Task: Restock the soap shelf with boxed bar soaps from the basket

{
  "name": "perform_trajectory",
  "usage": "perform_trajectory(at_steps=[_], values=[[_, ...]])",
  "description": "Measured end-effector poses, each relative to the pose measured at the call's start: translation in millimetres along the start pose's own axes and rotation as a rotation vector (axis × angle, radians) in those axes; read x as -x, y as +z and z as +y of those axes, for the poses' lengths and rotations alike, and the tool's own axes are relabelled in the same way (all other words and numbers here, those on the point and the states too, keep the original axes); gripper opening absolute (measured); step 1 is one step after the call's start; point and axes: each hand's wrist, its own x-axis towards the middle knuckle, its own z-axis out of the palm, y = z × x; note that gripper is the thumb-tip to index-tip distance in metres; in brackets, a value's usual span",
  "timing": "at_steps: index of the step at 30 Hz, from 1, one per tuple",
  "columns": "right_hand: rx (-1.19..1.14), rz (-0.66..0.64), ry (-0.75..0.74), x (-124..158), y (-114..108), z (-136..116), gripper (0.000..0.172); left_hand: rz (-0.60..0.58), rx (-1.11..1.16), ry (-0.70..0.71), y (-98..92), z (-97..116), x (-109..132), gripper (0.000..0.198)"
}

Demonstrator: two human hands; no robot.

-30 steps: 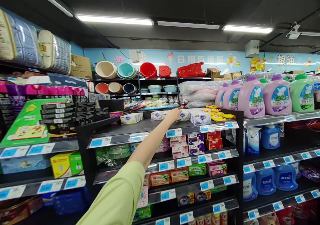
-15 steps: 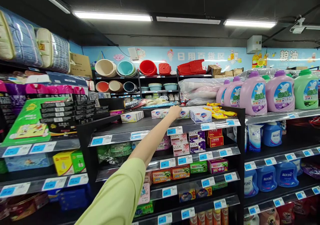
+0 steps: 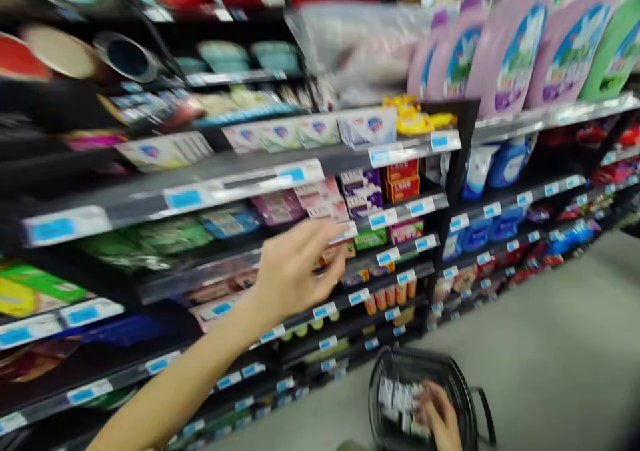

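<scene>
One bare left hand [image 3: 297, 267] hangs mid-frame, thumb and fingers apart; lower right, the right hand [image 3: 439, 407] sits over white packs [image 3: 395, 395], grip impossible to tell, the basket [image 3: 451, 373] penning them in. Upper centre, shelved boxes [image 3: 280, 135] face outward, presumably for reading.

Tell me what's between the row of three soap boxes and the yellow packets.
In the head view, a stack of white soap boxes stands between them.

Soap boxes [image 3: 280, 135] line a top shelf [image 3: 235, 165] left of detergent bottles [image 3: 510, 54], above stacked cartons [image 3: 363, 194], as packages [image 3: 395, 395] lie inside a basket [image 3: 425, 364] before the shelving [image 3: 463, 144].
</scene>
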Motion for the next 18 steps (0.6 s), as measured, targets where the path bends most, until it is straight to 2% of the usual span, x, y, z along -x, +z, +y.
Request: perform_trajectory(at_steps=[1,3,5,6,7,8,9,11,13,15,18], values=[[-0.045,0.025,0.062,4,-7,10,0.057,-0.183,0.128,0.044,22.7,16,36,0.028],[-0.104,0.088,0.12,9,-19,27,0.058,-0.707,0.308,0.012,69.9,52,110,0.033],[-0.125,0.151,0.198,8,-31,45,0.059,-1.202,0.295,-0.239,105.7,90,182,0.042],[-0.127,0.19,0.24,7,-37,54,0.059,-1.404,0.278,-0.36,116.2,107,213,0.048],[-0.121,0.23,0.28,6,-44,63,0.06,-1.521,0.295,-0.412,121.6,122,241,0.052],[-0.111,0.272,0.316,4,-51,72,0.06,-1.569,0.352,-0.438,123.1,135,266,0.053],[-0.094,0.311,0.345,3,-58,81,0.06,-1.554,0.442,-0.442,121.8,145,287,0.053],[-0.051,0.374,0.387,0,-72,100,0.06,-1.415,0.574,-0.474,117.0,160,321,0.051],[0.007,0.418,0.411,-8,-85,120,0.062,-1.334,0.557,-0.545,116.2,170,349,0.049],[0.092,0.439,0.427,-22,-94,145,0.064,-1.371,0.476,-0.572,122.9,174,373,0.047],[0.266,0.425,0.451,-53,-103,189,0.064,-1.464,0.47,-0.482,145.1,165,395,0.045]])
